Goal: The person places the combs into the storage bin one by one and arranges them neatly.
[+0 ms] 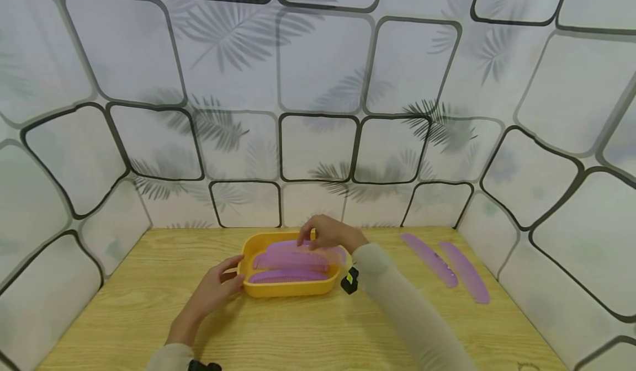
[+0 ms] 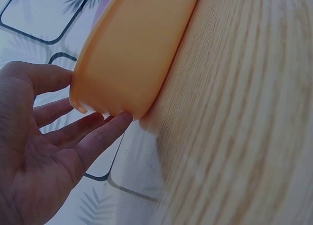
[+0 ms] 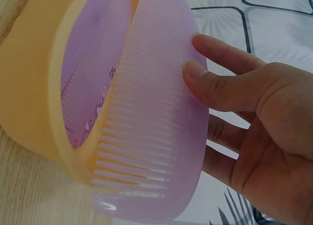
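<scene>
A yellow plastic basket [image 1: 290, 290] stands on the table with several purple combs [image 1: 288, 275] lying in it. My left hand [image 1: 221, 281] holds the basket's left end, fingertips and thumb spread against its rim and wall. Above the basket's right side, my right hand [image 1: 325, 233] pinches a translucent purple comb [image 3: 161, 98] by its spine. In the right wrist view that comb's teeth point towards the basket, and it partly covers the opening. How many combs lie below cannot be told, since they overlap.
Two more purple combs lie side by side on the wooden table [image 1: 298, 332] at the right: a patterned comb [image 1: 429, 260] and a plain comb [image 1: 465, 273]. A patterned white wall covering [image 1: 318, 150] surrounds the table at the back and sides.
</scene>
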The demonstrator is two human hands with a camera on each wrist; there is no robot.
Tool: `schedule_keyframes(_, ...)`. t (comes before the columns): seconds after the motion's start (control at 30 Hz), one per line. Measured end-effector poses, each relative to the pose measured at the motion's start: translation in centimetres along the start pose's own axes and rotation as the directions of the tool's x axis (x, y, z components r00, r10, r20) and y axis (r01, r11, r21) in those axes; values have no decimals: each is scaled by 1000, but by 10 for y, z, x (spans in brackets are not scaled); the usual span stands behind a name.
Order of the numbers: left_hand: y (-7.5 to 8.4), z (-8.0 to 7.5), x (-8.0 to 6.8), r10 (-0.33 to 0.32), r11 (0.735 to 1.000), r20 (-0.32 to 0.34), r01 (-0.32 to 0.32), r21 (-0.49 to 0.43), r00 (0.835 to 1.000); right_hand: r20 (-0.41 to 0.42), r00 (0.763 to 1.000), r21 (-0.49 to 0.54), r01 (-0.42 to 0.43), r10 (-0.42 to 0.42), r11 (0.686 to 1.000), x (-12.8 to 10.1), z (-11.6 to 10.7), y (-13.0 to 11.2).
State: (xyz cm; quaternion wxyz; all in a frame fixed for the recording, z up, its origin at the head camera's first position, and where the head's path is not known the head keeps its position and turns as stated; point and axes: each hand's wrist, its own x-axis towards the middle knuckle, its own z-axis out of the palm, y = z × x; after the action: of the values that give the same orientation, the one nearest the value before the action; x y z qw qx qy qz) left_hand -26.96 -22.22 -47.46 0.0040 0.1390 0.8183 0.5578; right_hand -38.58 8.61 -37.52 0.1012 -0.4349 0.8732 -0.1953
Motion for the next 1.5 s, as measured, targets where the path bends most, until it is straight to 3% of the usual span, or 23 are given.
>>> schedule_keyframes(0.37, -3, -1, 1, 17, 1000, -3, -17, 9, 1000, 15, 999, 9, 40, -40, 999, 9, 9, -6)
schedule_keyframes(0.8, -2, -1, 0, 5, 1000, 11, -5, -12, 1000, 20, 998, 43, -67, 67, 997, 13, 20, -12)
schedule_keyframes(1.3, 0, -1, -1, -3, 1000, 18, 4, -18, 1000, 31, 998, 61, -51, 49, 997, 16, 37, -5)
schedule_keyframes(1.5, 1, 0, -2, -8, 1000, 12, 8, -11, 1000, 51, 996, 46, -82, 79, 996, 17, 43, -8)
